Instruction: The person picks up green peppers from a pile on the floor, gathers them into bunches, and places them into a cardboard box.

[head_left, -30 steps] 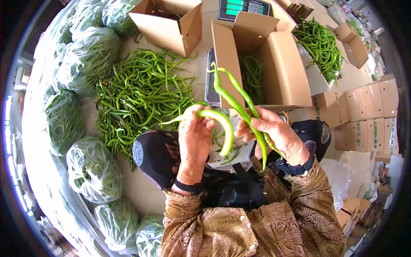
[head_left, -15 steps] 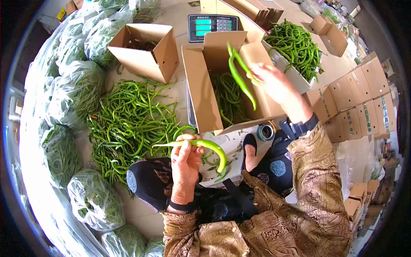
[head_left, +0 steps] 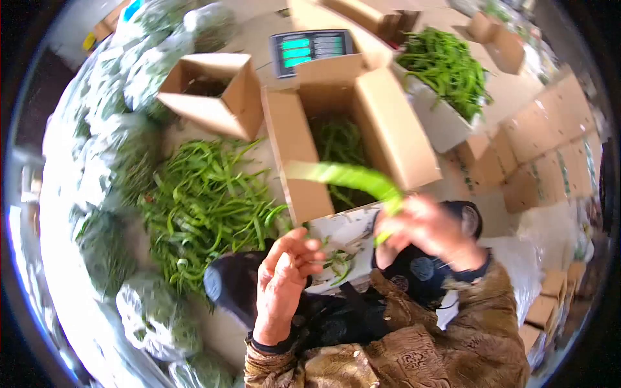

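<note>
My right hand [head_left: 430, 229], smeared by motion, is closed on a long green chili pepper [head_left: 362, 178]. The pepper's curved body points left across the front of a tall open cardboard box [head_left: 297, 155]. Down inside that box lie more green chili peppers [head_left: 339, 139]. My left hand [head_left: 284, 278] is raised above my knee, its fingers loosely bent and apart with nothing visible in them. Beside it, to the left, a wide pile of green chili peppers [head_left: 207, 207] spreads over the floor.
A scale display [head_left: 310, 52] stands behind the box. A smaller carton [head_left: 207, 107] is at the back left, a white crate [head_left: 446, 132] heaped with peppers at the back right. Filled plastic bags [head_left: 155, 317] line the left side; flattened cartons [head_left: 550, 149] lie right.
My right hand has come down and back from over the box toward my lap. The pepper that was in my left hand is gone from it, and the fingers have loosened.
</note>
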Motion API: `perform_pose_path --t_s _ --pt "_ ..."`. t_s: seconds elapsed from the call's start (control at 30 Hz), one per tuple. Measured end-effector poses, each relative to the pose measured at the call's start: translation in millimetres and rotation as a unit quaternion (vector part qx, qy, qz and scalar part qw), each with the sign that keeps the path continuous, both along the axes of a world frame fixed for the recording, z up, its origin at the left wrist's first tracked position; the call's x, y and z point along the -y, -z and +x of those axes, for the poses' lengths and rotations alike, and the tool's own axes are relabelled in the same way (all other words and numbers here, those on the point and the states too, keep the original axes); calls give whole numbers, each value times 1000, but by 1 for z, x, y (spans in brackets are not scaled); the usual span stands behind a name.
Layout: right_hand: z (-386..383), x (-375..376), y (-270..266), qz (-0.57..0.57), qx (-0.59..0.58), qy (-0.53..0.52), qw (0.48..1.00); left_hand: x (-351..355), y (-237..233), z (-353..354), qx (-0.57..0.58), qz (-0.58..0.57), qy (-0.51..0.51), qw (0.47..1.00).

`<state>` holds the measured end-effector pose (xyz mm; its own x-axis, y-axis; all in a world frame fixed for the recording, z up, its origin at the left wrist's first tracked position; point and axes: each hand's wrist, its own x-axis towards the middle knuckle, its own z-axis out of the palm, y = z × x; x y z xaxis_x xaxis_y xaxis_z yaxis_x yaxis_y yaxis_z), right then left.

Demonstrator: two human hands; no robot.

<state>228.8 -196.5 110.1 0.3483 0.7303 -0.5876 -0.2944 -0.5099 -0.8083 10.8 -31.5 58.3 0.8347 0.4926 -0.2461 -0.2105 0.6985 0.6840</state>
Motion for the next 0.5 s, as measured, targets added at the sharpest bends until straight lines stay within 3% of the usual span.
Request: perform_pose_path --t_s 0.07,0.1,0.13,0.17,0.27,0.33,0.47,0.5 --pt "50 11 -17 14 153 177 972 -15 -19 -31 1 50 18 999" --pt "106 25 -2 116 140 194 964 -21 -32 -44 -32 65 -18 997" --pt "145 21 -7 99 249 170 948 -32 -32 -57 -13 110 -56 992" --pt "217 42 2 150 154 141 966 -44 -29 -73 -43 118 -120 985" --pt "283 61 16 149 131 365 909 -77 -2 -119 -150 80 -311 935" --pt "197 27 4 144 234 255 927 -95 38 -161 -190 47 -368 909" --pt "21 -18 8 87 157 21 984 -101 129 -217 -295 0 -395 870" --pt "-10 -26 16 99 93 -35 990 -100 151 -223 -315 2 -393 864"
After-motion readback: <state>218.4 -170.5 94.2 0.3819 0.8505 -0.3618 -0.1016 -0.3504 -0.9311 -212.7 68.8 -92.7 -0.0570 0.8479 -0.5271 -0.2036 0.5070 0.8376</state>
